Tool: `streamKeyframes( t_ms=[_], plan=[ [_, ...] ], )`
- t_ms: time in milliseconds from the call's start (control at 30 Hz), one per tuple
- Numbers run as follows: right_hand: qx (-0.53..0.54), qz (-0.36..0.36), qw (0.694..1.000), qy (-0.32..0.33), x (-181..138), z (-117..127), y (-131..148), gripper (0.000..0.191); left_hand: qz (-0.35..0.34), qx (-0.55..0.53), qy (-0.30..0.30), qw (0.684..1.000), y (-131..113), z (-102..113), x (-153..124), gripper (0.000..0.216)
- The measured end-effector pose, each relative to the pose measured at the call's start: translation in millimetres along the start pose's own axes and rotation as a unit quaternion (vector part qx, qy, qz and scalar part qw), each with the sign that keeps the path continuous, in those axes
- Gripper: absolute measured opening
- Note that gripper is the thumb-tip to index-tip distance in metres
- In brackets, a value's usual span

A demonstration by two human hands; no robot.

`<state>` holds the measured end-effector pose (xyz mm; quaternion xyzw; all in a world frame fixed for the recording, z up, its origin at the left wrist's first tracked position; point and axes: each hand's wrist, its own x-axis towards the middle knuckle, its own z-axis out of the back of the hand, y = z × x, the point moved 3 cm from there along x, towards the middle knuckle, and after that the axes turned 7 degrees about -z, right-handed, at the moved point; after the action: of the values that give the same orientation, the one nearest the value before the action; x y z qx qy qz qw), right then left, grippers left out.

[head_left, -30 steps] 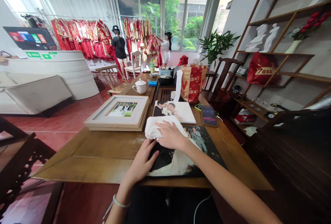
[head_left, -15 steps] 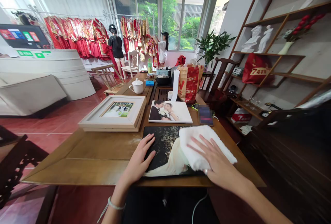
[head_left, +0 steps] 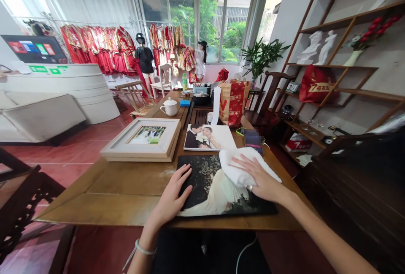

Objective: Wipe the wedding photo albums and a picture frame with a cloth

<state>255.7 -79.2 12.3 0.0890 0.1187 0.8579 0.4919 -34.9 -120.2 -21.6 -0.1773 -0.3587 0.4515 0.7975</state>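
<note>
A dark photo panel [head_left: 202, 181] showing a pale flowing gown lies flat near the table's front edge. My left hand [head_left: 177, 189] rests on its left edge, fingers stretched out and holding nothing. On the panel's upper right, my right hand [head_left: 257, 177] presses a folded white cloth [head_left: 230, 164], its fingers spread flat over the top. The cloth hides that corner of the panel and reaches past its right side. Just behind lies a white-edged photo print of a couple [head_left: 226, 137].
Stacked light wooden picture frames [head_left: 109, 153] sit at the left on the wooden table [head_left: 126, 202]. Behind are a white lidded cup [head_left: 170, 107], a red paper bag [head_left: 234, 103] and a phone [head_left: 253, 141]. Two people stand by red garments farther back.
My right hand has pushed the white cloth up and slightly left across the panel, uncovering its lower right part. My left hand stays on the left edge. The view has shifted slightly.
</note>
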Motion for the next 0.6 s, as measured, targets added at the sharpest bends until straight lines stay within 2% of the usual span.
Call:
streamKeyframes(
  t_ms=[133,267,367,467,600],
  plan=[
    [-0.002,0.002,1.000,-0.012,34.6,2.0,-16.7,0.077,-0.002,0.002,-0.001,1.000,0.2,0.1,-0.8,0.044],
    [-0.007,-0.004,1.000,-0.023,30.0,1.0,-11.7,0.074,-0.005,0.007,-0.004,1.000,1.1,-0.7,-0.7,0.044],
    [-0.019,0.004,0.999,-0.030,-1.8,-5.3,5.2,0.082,-0.004,0.012,-0.008,1.000,2.9,-2.0,-0.6,0.044],
    [-0.033,0.012,0.999,-0.026,-49.6,-14.0,26.6,0.090,-0.002,0.017,-0.007,1.000,3.7,-2.9,-0.4,0.044],
    [-0.033,0.027,0.999,0.019,-100.7,-22.5,47.0,0.084,-0.007,0.017,-0.001,1.000,1.9,-2.6,0.5,0.044]
  ],
)
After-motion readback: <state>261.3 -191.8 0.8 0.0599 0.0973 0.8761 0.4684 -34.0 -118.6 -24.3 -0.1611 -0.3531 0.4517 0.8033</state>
